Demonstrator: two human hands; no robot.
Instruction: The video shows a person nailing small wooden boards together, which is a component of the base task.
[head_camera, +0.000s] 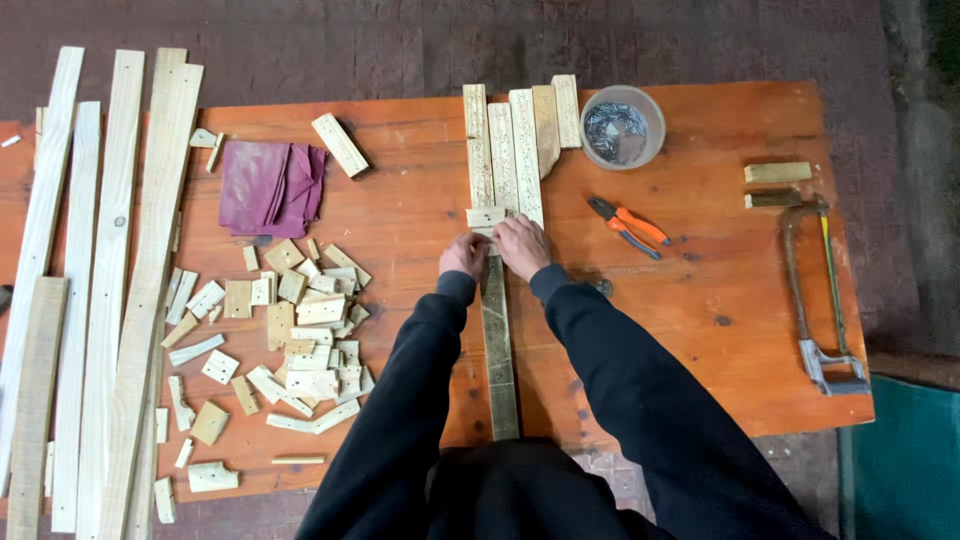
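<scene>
Sleeves of dark cloth run up from the near edge, and between them a long dark wooden strip (498, 350) lies lengthwise on the orange table (700, 290), its near end reaching the table's near edge. At its far end both hands meet: the left hand (465, 256) and the right hand (522, 245) sit side by side, fingers curled down onto a small pale block (485, 216) laid crosswise at the strip's far end. Whether they pinch it or only press on it cannot be told. Just beyond the block, a row of pale carved slats (505, 150) lies side by side, running to the far edge. Left of the arms, a scatter of small wood offcuts (300, 330) covers the table, and long pale planks (100, 280) lie along the left side. Farther back on the left, a purple cloth (272, 186) is crumpled beside a single wood block (340, 145). Right of the hands lie orange-handled pliers (628, 225). At the far edge stands a round tub of nails (622, 126). Well to the right, a hacksaw (815, 300) lies lengthwise, with two small wood bars (777, 172) beyond it.
</scene>
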